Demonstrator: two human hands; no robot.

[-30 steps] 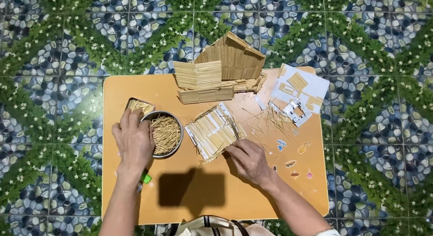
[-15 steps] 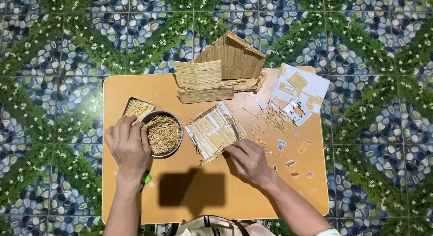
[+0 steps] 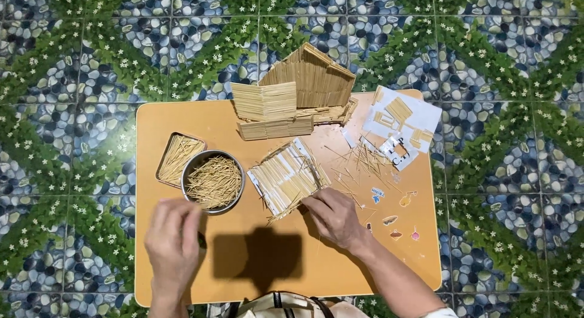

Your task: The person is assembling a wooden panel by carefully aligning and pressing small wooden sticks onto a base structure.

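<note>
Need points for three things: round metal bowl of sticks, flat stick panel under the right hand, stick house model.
round metal bowl (image 3: 190, 167), head view, on its left rim.
flat stick panel (image 3: 285, 177), head view, on the middle of its face.
stick house model (image 3: 316, 81), head view, on its sloped roof.

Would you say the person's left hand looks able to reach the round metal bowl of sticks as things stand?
Probably yes: the left hand hovers just below the round metal bowl, with only bare table between them and nothing in the way.

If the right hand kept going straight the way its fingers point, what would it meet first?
The right hand points up-left at the flat panel of glued sticks, which its fingertips already seem to touch; exact contact is hard to judge.
</note>
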